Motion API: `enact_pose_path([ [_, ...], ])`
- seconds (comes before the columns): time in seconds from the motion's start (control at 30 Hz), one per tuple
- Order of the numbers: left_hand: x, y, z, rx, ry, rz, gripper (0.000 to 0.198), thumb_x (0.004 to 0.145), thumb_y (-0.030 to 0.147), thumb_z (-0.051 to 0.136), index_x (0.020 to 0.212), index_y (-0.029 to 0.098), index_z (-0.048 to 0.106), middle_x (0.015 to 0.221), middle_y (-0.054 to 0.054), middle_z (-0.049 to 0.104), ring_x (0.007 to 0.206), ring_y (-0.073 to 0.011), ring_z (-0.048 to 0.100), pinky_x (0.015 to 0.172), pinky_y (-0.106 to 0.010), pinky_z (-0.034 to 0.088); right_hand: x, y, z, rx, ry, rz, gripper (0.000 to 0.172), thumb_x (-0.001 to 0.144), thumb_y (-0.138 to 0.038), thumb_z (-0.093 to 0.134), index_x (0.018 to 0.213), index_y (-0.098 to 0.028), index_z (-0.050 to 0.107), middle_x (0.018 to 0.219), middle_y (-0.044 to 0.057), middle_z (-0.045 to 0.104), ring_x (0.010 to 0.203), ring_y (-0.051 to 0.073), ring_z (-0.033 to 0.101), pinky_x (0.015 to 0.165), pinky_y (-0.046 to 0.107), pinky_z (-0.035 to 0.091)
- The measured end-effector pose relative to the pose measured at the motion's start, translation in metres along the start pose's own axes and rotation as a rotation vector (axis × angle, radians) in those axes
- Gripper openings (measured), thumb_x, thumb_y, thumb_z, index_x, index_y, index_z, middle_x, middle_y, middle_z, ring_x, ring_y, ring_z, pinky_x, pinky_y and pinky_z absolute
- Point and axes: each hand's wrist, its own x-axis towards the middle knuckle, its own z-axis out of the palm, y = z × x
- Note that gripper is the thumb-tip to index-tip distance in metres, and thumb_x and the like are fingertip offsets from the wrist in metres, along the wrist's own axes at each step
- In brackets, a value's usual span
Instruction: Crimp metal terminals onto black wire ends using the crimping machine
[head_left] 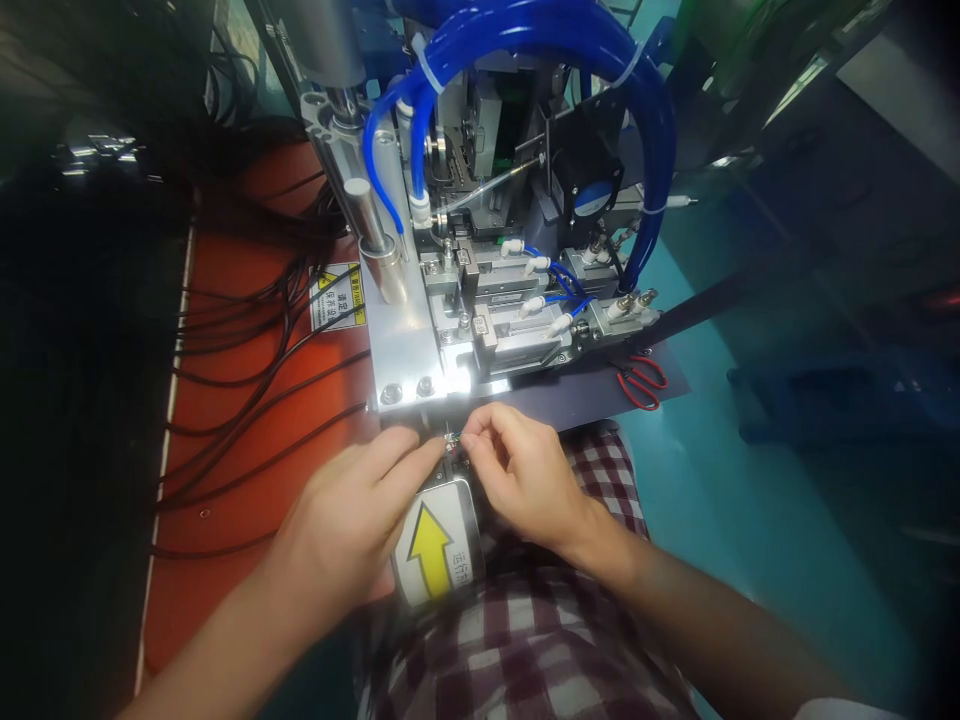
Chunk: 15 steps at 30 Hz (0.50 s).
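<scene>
My left hand (349, 510) reaches in from the lower left, its fingers held together and tips bent down at a small part (451, 442) with bits of metal and colour. Facing it, my right hand (529, 478) pinches thumb and forefinger together at the same spot. What either hand holds is too small to name. Just beneath them lies a white plate with a yellow arrow (431, 550), partly covered by my left hand. Directly beyond the fingertips is the front edge of a metal machine base (405, 350).
Blue air hoses (660, 130) loop above the machine's pneumatic cylinders (517, 345). Red-handled scissors or snips (641, 383) lie at the right of the dark base. Black cables (262, 360) cross the orange surface (225, 590) on the left, near a warning label (337, 297).
</scene>
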Motion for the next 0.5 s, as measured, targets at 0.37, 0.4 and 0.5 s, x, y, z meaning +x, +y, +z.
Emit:
enact_pose_path([
  [0.37,0.007,0.000,-0.004,0.044,0.006,0.056,0.027,0.094,0.006,0.045,0.117,0.012,0.059,0.096,-0.009,0.067,0.077,-0.0175,0.066,0.062,-0.027,0.053,0.008,-0.007,-0.010,0.295,-0.087,0.381,0.012,0.087,-0.025,0.057,0.079,-0.017,0.062,0.057,-0.005,0.053,0.051,0.010,0.048,0.048,0.022,0.037],
  [0.4,0.007,0.000,-0.004,0.043,0.009,0.057,0.027,0.094,0.006,0.045,0.117,0.011,0.059,0.096,-0.010,0.067,0.077,-0.0179,0.067,0.062,-0.027,0.053,0.008,-0.006,-0.008,0.303,-0.076,0.371,0.012,0.087,-0.025,0.058,0.079,-0.017,0.062,0.057,-0.005,0.053,0.050,0.010,0.048,0.048,0.022,0.037],
  [0.5,0.007,0.000,-0.005,0.040,0.014,0.056,0.026,0.095,0.006,0.044,0.116,0.011,0.059,0.097,-0.011,0.067,0.077,-0.0186,0.067,0.061,-0.028,0.053,0.006,-0.004,-0.002,0.330,-0.053,0.349,0.011,0.085,-0.025,0.059,0.078,-0.018,0.061,0.055,-0.006,0.050,0.049,0.010,0.047,0.047,0.022,0.037],
])
